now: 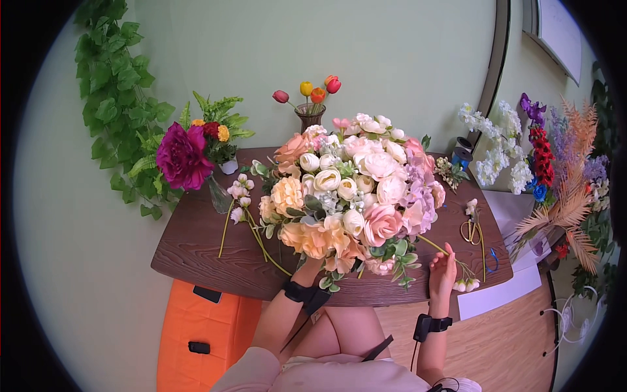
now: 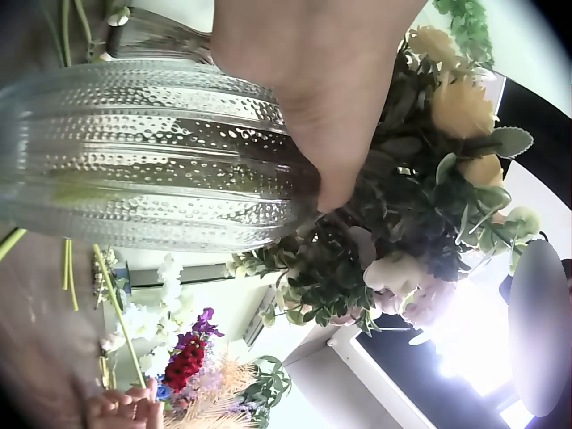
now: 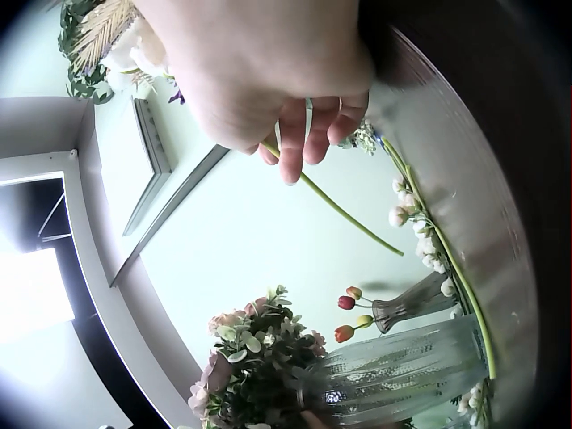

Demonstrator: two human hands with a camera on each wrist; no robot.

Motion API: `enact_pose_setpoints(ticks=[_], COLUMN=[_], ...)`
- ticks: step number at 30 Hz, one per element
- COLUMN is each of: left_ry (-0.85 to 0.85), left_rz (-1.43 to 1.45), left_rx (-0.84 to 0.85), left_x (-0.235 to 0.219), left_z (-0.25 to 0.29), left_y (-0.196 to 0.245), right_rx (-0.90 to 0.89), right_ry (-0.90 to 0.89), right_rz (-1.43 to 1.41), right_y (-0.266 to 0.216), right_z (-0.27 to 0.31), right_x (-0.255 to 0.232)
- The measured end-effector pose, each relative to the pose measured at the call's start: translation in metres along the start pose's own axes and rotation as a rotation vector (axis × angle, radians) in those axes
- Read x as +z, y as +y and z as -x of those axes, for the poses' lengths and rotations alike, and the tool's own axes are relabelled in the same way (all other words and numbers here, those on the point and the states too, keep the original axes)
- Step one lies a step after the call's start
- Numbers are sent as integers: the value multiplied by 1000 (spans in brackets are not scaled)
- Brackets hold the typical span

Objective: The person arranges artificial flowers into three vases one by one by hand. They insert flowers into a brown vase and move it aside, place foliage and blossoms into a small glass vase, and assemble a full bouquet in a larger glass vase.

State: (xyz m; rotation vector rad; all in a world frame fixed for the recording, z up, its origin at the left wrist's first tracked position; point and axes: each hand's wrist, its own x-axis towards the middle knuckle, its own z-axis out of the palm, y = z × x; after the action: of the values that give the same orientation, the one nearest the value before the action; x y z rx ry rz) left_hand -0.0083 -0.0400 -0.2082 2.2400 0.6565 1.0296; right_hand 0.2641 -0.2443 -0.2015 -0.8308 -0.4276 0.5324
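Note:
A full bouquet (image 1: 366, 189) of white, pink, peach and lilac flowers stands in a ribbed glass vase (image 2: 161, 152). My left hand (image 2: 308, 80) grips the vase at its neck, just under the leaves; in the head view the left hand (image 1: 307, 271) is partly hidden by blossoms. To the right of the bouquet, my right hand (image 1: 442, 271) holds a green stem (image 3: 349, 217) between thumb and fingers, its bare end pointing toward the vase. White blossoms (image 1: 466, 285) at the stem's other end hang beside the right hand (image 3: 268, 80).
On the dark wooden table (image 1: 189, 251) lie loose stems (image 1: 261, 242) at left and scissors (image 1: 469, 231) at right. A magenta flower (image 1: 183, 157) in a glass vase stands at left, tulips (image 1: 317, 95) in a small vase behind. More flowers (image 1: 542, 157) stand at far right.

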Motion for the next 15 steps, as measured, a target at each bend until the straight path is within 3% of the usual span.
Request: enact_pose_setpoints(ticks=[7, 11, 15], left_ry=[-19, -13, -6], left_rz=[-15, -27, -43], left_rx=[-21, -33, -44], left_x=[0, -3, -3], left_z=[60, 63, -11], left_y=[-4, -3, 13], right_rx=[-36, -54, -67], right_ry=[0, 29, 43], right_rz=[69, 37, 54], right_y=[6, 10, 8], right_z=[0, 0, 2], right_x=[-6, -13, -9])
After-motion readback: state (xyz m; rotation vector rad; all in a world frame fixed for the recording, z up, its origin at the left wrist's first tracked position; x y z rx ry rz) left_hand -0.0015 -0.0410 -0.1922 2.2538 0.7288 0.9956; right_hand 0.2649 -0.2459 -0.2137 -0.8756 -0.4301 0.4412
